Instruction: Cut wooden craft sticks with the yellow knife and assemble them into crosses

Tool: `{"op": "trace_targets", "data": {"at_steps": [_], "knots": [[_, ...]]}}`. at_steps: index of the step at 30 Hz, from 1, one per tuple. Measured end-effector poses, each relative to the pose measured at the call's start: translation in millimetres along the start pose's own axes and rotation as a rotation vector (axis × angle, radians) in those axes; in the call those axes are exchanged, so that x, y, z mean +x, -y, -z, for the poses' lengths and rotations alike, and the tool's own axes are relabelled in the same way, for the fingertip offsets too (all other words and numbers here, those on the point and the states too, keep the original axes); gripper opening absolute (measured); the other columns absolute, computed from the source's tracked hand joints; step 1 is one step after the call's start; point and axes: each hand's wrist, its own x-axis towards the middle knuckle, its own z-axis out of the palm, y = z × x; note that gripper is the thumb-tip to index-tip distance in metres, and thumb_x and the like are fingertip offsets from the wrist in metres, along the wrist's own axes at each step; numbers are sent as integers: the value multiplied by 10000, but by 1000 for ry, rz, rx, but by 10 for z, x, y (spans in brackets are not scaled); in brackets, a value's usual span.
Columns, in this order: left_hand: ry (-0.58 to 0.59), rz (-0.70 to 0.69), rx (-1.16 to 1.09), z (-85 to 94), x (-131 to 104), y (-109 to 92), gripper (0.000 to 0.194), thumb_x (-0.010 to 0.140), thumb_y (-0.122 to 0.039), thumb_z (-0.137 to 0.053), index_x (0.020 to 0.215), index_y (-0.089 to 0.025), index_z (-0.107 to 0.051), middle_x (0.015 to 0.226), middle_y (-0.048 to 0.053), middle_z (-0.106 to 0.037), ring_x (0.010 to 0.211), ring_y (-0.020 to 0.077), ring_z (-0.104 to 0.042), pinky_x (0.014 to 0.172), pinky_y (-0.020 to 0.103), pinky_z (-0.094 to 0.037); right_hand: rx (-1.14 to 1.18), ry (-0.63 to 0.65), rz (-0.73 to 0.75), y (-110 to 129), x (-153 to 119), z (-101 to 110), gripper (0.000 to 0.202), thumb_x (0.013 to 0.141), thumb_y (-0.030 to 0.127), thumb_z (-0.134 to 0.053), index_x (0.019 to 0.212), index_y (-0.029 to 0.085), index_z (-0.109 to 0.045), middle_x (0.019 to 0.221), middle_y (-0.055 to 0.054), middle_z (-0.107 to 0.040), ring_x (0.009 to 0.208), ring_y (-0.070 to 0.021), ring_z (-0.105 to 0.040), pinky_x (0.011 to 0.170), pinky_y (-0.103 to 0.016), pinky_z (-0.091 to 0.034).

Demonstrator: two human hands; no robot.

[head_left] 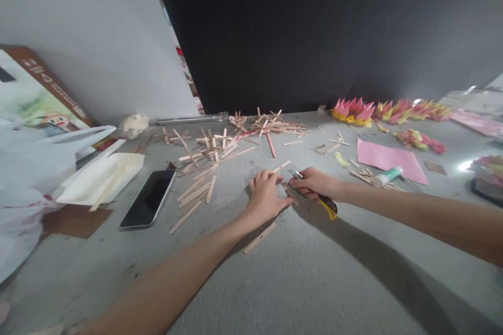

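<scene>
"Dark panel (pixel 271 36) at the back, grey surface (pixel 334 282) in front, spread with bits of wood and paper. What does the head view give you on progress?"

"Midway through one piece, I'd judge. The left hand (pixel 265 193) has its grip closed on a short wooden stick (pixel 290 193), thumb and fingers holding it down on the surface, between the two hands."

"And the right hand (pixel 314 183)?"

"Its grip is wrapped around a cutter (pixel 328 207) with a yellow and black handle. The blade points at the stick. Whether it touches the wood, I can't tell."

"So what looks done?"

"Towards the back lies a pile of crossed sticks (pixel 285 126); some seem joined, though I can't be sure they're fixed. Folded paper spikes (pixel 353 111) in pink and yellow look finished too, standing in a ring at the back right."

"And what's left?"

"The stick in hand doesn't look fully worked. Loose sticks (pixel 194 194) lie side by side right of the phone (pixel 149 199), and a single stick (pixel 259 238) lies just beside the left forearm, apart from the others. I'd count those as unused."

"Anything else untouched?"

"A pink sheet (pixel 387 159) lies flat on the right, with a white and green tube (pixel 388 176) near its front edge. Neither hand is on them."
</scene>
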Motion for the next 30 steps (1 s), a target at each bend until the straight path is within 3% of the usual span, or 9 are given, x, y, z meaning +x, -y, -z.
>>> {"op": "trace_targets", "data": {"at_steps": [4,10,14,18,21,24,27,30], "knots": [[-26,-42,-53,-39,-36,-25,414,725,-305,-927,1053,-217,-689,1196,65,-665,1215,319,-561,1020,471,-372,6,-10,2,0,2,-50,345,843,477,-727,781,217,-508,512,119,-385,389,-55,-314,383,-200,-245],[-65,-31,-130,-62,-61,-27,390,746,-203,-901,1040,-208,-646,1138,63,-696,1169,308,-592,1002,461,-385,-349,-166,37,78,-56,2,197,863,397,-642,886,204,-610,491,91,-433,393,-108,-401,412,-236,-311],[-112,-5,-185,-17,-48,-18,212,859,-136,-770,1004,-207,-632,1093,50,-701,1132,270,-613,1000,437,-386,-810,-242,152,142,-417,41,231,858,417,-689,834,187,-680,656,0,-613,567,-139,-537,537,-262,-324],[-141,8,-225,4,-39,-17,153,903,-82,-657,990,-206,-632,1071,45,-705,1099,242,-624,989,409,-392,-1083,-232,34,-44,-846,-64,226,833,425,-749,834,211,-678,796,-52,-709,698,-200,-634,583,-285,-281],[-136,0,-234,3,-35,-12,153,909,-71,-617,975,-207,-636,1058,48,-713,1086,241,-625,984,406,-394,-1046,-236,-7,-229,-998,-170,117,906,331,-672,893,214,-671,890,-63,-732,760,-206,-660,595,-287,-278],[-147,-17,-240,-4,-30,5,162,906,-65,-594,968,-207,-641,1043,56,-717,1068,244,-624,973,405,-405,-964,-206,-69,-308,-1010,-212,207,976,359,-588,856,201,-647,830,-61,-711,672,-178,-614,560,-290,-272],[-176,-41,-308,-16,-18,28,147,909,-83,-567,952,-203,-640,1032,66,-712,1066,242,-623,973,398,-424,-905,-163,-65,-267,-977,-191,239,961,371,-611,806,190,-628,785,-58,-680,651,-167,-593,545,-282,-288],[-172,-16,-530,-19,-2,29,131,980,-198,-508,972,-196,-639,1010,77,-710,1008,224,-645,913,365,-470,-712,-121,-90,-159,-920,-163,231,939,396,-633,829,195,-602,745,-25,-627,581,-147,-577,500,-256,-328]]}}
